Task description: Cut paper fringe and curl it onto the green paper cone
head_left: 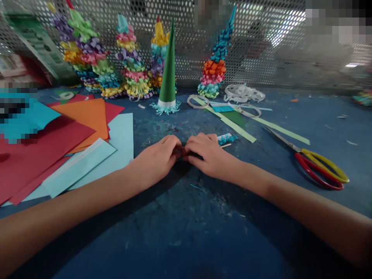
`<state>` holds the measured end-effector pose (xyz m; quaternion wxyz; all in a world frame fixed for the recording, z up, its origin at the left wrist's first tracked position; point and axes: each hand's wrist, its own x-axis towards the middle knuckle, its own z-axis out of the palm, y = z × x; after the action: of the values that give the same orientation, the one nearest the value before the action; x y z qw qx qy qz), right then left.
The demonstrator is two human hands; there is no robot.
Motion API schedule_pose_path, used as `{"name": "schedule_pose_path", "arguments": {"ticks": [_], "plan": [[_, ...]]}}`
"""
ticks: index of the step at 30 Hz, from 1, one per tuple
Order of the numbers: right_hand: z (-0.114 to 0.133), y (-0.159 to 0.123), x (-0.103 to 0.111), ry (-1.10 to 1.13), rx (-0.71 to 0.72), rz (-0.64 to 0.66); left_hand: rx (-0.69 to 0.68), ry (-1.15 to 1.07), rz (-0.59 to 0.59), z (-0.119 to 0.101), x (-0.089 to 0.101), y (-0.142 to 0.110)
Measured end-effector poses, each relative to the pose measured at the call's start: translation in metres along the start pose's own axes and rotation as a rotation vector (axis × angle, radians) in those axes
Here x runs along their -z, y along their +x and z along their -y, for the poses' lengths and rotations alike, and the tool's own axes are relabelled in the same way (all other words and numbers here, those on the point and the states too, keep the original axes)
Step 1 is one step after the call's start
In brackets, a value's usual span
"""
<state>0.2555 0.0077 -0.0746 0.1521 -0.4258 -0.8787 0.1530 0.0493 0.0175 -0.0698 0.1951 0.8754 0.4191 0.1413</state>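
Note:
My left hand (157,158) and my right hand (209,155) meet at the middle of the dark blue tabletop, fingertips pinched close together. Whatever lies between the left fingers is hidden. A blue fringed paper strip (228,139) comes out from behind my right hand, whose fingers are curled over its near end. Beside the strip pokes out a thin pale stick (226,145). Beyond my hands stands a green paper cone (167,73) with a light blue fringe round its base.
Red paper sheets (37,159), orange paper (90,114) and light blue paper (123,135) are stacked at left. Scissors (308,157) lie at right, near pale green strips (238,130) and tape rolls (198,101). Several curly paper cones (133,69) stand before a perforated metal panel (186,50).

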Motion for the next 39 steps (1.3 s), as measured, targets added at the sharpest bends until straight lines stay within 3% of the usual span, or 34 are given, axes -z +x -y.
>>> {"name": "schedule_pose_path", "arguments": {"ticks": [7,11,14,19,27,33,39], "plan": [[0.006,0.013,0.006,0.111,-0.15,0.027,-0.008,0.028,-0.083,-0.002,0.003,-0.008],[0.004,0.015,0.006,0.141,-0.162,0.043,-0.34,0.313,-0.174,0.0,0.004,-0.021],[0.003,0.015,0.006,0.153,-0.167,0.048,-0.492,0.523,-0.1,0.002,0.002,-0.023],[0.005,0.014,0.007,0.162,-0.173,0.06,-0.379,0.546,0.041,0.003,0.001,-0.015],[0.006,0.013,0.008,0.156,-0.16,0.064,-0.295,0.532,-0.03,0.003,0.003,-0.012],[0.005,0.013,0.006,0.149,-0.157,0.046,-0.38,0.601,-0.044,0.008,0.002,-0.011],[0.005,0.006,0.001,0.12,-0.098,-0.027,-0.381,0.631,0.046,-0.001,0.005,-0.014]]}}
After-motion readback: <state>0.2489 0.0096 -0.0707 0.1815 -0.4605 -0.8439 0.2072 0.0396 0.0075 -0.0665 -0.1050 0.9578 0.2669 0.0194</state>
